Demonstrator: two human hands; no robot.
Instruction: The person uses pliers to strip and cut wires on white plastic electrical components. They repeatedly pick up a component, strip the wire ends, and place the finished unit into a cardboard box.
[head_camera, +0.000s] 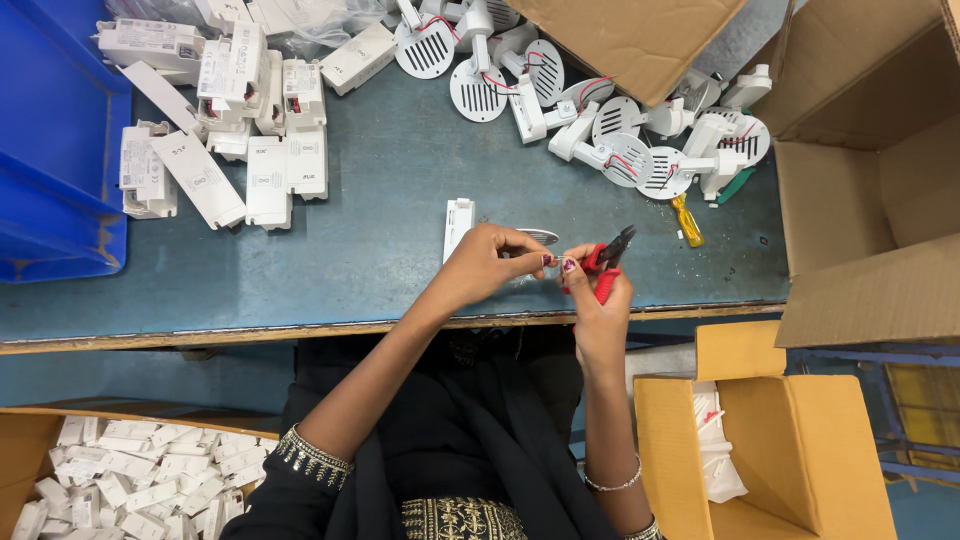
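Gripping red-handled pliers (604, 262), right hand (598, 310) hovers over grey-blue worktable (380, 200).

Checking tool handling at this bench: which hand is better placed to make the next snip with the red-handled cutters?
Likely the right hand: it already grips the red-handled cutters, jaws pointing up and away. The left hand pinches something small beside them, too small to identify.
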